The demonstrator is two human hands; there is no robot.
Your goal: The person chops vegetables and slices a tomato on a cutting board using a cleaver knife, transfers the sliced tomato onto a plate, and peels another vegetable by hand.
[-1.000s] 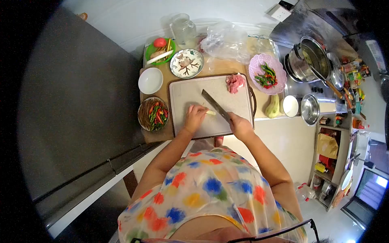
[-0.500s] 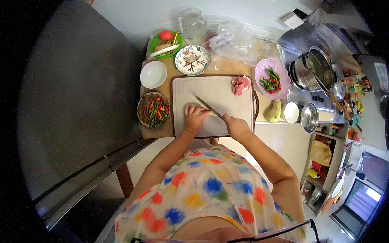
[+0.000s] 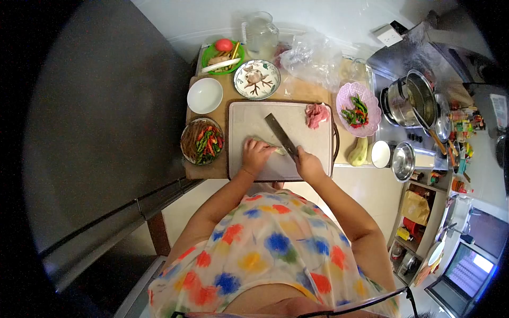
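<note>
My left hand (image 3: pixel 256 156) presses a pale green vegetable piece (image 3: pixel 280 151) onto the light cutting board (image 3: pixel 249 119); the fingers are bent over it. A broad-bladed knife (image 3: pixel 280 132) is gripped by its handle in my right hand (image 3: pixel 309 163), its blade pointing up and left, just right of the vegetable. Raw pink meat (image 3: pixel 317 115) lies at the board's upper right corner.
Left of the board are a white bowl (image 3: pixel 204 96) and a bowl of chillies and brown strips (image 3: pixel 203 141). Behind it stand a patterned plate (image 3: pixel 257 79) and a green basket (image 3: pixel 222 57). To the right are a pink plate (image 3: pixel 344 100), a pale gourd (image 3: pixel 358 152) and a pot (image 3: pixel 398 98).
The knife blade has swung from resting close along the vegetable to a turned, raised pose showing its flat side. My left hand stays on the vegetable. The whole view has shifted slightly.
</note>
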